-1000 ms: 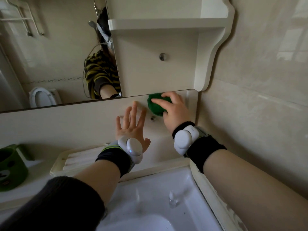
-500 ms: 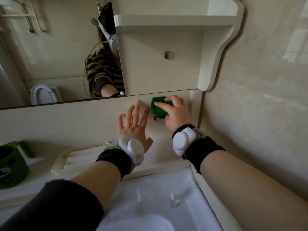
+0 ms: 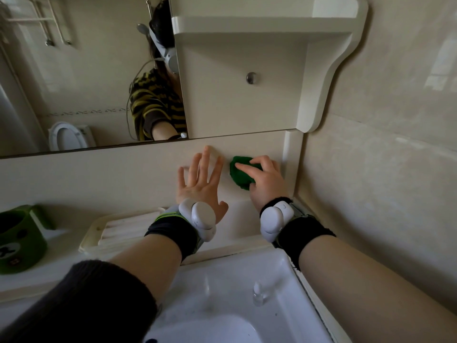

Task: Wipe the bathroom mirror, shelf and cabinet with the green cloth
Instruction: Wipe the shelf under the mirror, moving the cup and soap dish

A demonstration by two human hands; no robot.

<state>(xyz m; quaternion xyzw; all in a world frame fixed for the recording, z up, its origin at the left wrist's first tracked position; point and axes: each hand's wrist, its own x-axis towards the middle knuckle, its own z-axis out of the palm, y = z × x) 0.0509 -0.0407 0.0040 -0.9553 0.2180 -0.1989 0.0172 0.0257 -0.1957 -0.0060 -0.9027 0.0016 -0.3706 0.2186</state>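
- The mirror fills the upper left. It reflects a person in a yellow-and-black striped top and a toilet.
- The white sink lies at the bottom, beneath both forearms.
- The cabinet hangs to the right of the mirror, with a round metal knob on its door.
- The shelf juts out above the cabinet door.
- A pale panel runs under the mirror and the cabinet, down to the table.
- A ribbed white tray lies on the table at the foot of the panel, with a green cup to its left.
- The left grip is released, its fingers spread and laid flat against the panel.
- The right grip grasps the green cloth, fingers curled over it and forefinger stretched across its top.
- The green cloth is bunched and pressed on the panel near its right end, below the cabinet and just beside the left grip, a narrow gap between them.
- Each wrist wears a black band with a white device.
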